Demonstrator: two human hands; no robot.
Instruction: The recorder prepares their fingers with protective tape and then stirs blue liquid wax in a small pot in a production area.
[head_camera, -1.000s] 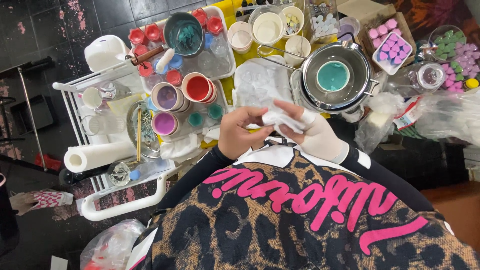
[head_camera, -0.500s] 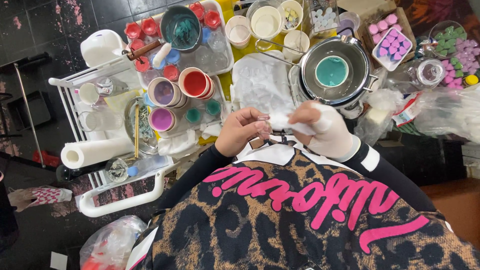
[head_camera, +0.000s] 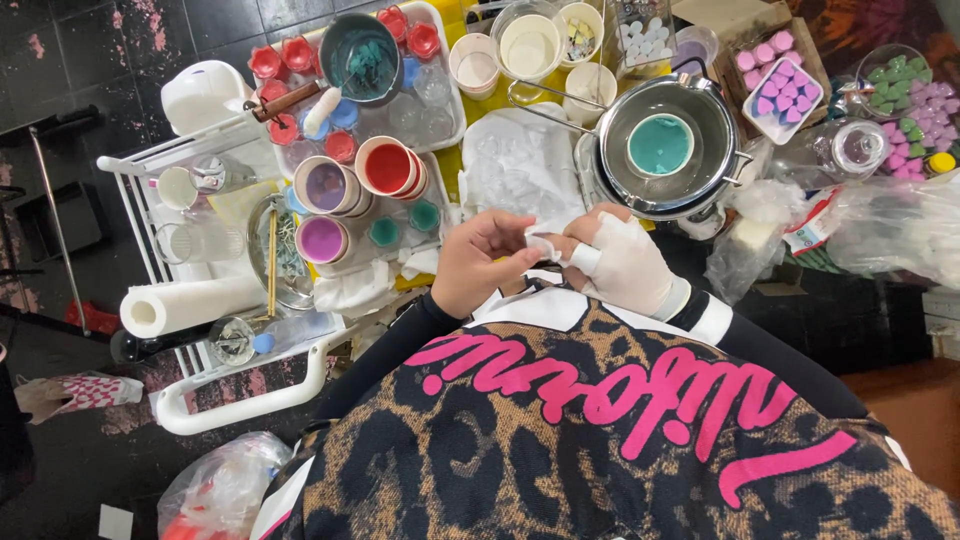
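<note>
White glove covers the right hand, fingers curled. Bare left hand pinches the glove's fingertip. Just beyond, a steel pot holds a teal cup.

Crowded worktable with paint cups, steel pot, paper-towel roll, trays.

Bare left hand tugs white glove on right hand; metal pot just beyond.

leopard-print top, pink lettering, black sleeves; white glove on right hand.
</note>
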